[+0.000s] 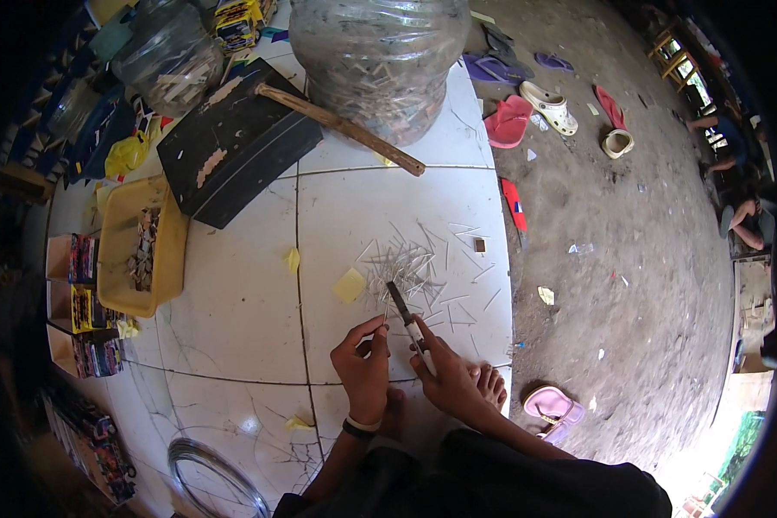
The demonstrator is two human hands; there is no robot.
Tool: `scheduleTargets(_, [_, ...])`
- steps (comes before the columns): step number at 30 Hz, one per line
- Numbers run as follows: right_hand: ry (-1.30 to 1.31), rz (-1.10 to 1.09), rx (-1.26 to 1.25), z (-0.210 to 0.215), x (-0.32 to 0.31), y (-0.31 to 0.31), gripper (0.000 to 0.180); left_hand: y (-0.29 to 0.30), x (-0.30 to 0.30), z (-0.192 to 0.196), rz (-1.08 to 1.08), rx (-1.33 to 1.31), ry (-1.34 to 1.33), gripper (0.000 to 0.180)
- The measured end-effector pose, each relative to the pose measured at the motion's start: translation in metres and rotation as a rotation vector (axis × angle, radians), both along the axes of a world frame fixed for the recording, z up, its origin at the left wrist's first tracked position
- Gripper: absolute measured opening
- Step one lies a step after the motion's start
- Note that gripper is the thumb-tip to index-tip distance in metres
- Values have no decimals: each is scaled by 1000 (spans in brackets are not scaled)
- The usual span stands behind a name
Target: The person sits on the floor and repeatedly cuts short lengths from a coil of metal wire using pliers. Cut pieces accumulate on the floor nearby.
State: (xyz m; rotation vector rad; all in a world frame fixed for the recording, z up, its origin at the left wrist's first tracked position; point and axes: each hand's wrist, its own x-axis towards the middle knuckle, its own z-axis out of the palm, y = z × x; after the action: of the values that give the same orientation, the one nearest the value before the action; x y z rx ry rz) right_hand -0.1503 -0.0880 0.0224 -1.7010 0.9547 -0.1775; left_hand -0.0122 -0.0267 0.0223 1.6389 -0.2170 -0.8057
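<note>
Over the white tiled surface, my right hand [447, 373] is closed around a slim tool [398, 301] with a dark flat end and a whitish handle; its exact kind is unclear. My left hand [363, 361] is closed beside it, thumb and forefinger pinched close to the tool. What lies in that pinch is too small to make out. Just beyond both hands is a loose pile of short, thin, silvery wire pieces [410, 263], with several strewn to the right. The tool's dark end hangs over the pile's near edge. A square yellow paper [349, 286] touches the pile's left side.
A small brown block [479, 245] sits right of the pile. Behind are a black box [233, 142], a wooden stick [341, 128] and a large clear plastic container [375, 78]. A yellow tub [171, 259] stands left; a wire coil [181, 470] lies near left. Sandals [554, 406] dot the floor.
</note>
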Motion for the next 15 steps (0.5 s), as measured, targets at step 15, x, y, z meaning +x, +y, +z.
scheduleTargets(15, [-53, -34, -28, -3, 1, 7, 59, 2, -4, -5, -33, -7, -20, 20])
